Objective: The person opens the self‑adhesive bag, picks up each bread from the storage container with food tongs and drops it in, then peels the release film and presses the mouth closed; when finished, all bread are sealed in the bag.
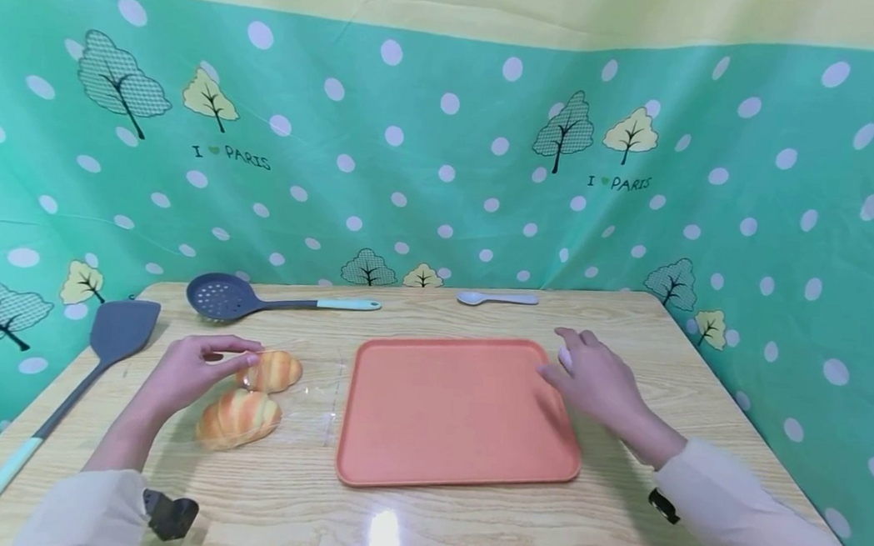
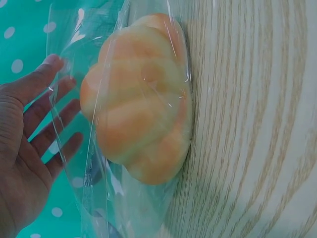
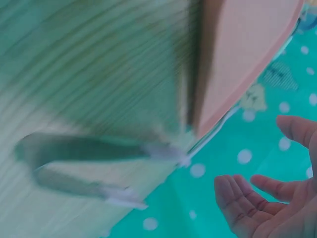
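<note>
Two croissant-like bread rolls, a rear one [image 1: 281,370] and a front one [image 1: 240,420], lie left of the tray in clear plastic bagging [image 1: 316,408]. My left hand [image 1: 194,371] is at the rear roll, thumb and forefinger close to the film. In the left wrist view its fingers are extended and spread at the bag's edge, the plastic overlapping them beside a roll [image 2: 143,99]. My right hand [image 1: 599,383] hovers over the right edge of the pink tray [image 1: 458,416]. In the right wrist view its fingers are loosely bent, and a blurred U-shaped item with pale tips [image 3: 84,148] appears near the tray.
A skimmer [image 1: 225,297] with a mint handle lies at the back left. Along the left edge is a long turner [image 1: 124,329]. A small pale spoon [image 1: 495,298] lies behind the tray. Dotted green cloth [image 1: 444,156] hangs around the table's back and sides.
</note>
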`<action>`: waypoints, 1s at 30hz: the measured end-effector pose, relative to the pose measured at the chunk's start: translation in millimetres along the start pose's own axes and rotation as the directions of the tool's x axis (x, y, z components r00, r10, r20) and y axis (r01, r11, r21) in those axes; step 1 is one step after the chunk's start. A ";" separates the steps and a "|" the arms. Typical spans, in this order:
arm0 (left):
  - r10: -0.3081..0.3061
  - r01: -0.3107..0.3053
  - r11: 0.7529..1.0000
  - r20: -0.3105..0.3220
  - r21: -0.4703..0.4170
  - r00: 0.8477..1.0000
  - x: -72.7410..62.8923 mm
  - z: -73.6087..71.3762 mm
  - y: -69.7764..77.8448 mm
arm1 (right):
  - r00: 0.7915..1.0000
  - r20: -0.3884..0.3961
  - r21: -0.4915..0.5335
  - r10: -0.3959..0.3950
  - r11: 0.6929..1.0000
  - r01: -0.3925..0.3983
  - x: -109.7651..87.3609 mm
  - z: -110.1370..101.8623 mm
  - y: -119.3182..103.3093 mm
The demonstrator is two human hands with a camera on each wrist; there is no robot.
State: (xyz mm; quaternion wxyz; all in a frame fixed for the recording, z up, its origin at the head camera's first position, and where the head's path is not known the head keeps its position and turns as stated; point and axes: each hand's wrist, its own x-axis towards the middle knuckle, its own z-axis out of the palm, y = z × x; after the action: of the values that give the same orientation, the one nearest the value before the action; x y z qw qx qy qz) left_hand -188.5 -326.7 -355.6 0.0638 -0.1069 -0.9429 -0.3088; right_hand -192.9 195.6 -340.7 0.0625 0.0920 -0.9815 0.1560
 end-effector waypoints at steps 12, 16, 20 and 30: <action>0.016 -0.016 1.000 -0.010 -0.010 1.000 -0.7 -1.4 -0.2 | 0.982 -0.006 0.101 -0.187 0.977 0.187 12.7 21.4 -62.6; 0.020 -0.020 1.000 -0.010 -0.021 1.000 -0.7 -1.7 -0.5 | 0.973 0.020 0.144 -0.231 0.963 0.226 18.4 31.3 -81.2; 0.017 -0.017 0.999 -0.008 -0.037 1.000 -0.8 -1.9 0.1 | 0.966 0.056 0.208 -0.254 0.949 0.238 23.9 41.2 -98.7; 0.003 -0.002 0.999 0.008 -0.043 1.000 -0.5 -1.9 -0.5 | 0.939 0.109 0.327 -0.328 0.904 0.277 31.3 63.4 -144.2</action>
State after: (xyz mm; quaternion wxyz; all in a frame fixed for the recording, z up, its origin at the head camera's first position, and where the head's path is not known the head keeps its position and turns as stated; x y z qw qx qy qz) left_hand -188.1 -328.3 -354.4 0.0580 -0.1107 -0.9362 -0.3286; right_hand -200.5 35.8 -353.3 -0.0085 0.2644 -0.9208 0.2866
